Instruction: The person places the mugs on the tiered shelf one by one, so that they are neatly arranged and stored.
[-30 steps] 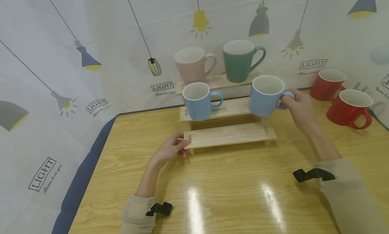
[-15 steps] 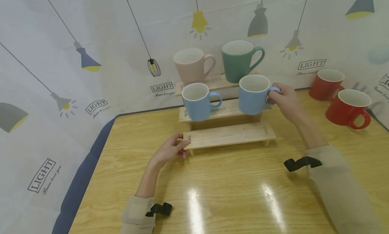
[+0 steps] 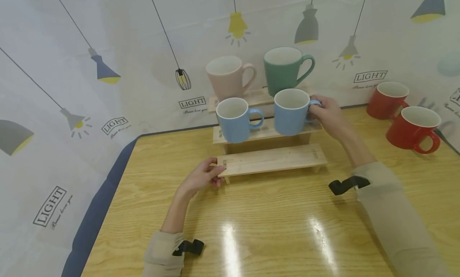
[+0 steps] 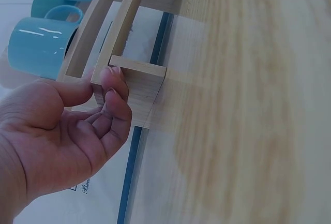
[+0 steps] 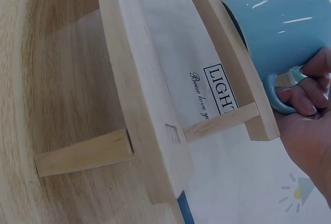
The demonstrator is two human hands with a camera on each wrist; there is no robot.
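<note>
I see rack [image 3: 267, 133]: pale wood, three tiers. Right blue mug [image 3: 290, 113], glossy, white inside, at middle tier's right half. Left hand [image 3: 201, 178] pinches rack's lower left end. Right-wrist view shows right hand's [image 3: 330, 117] fingers curled round handle [image 5: 272, 100], partly hidden from head view. Base contact: I can't tell.
</note>
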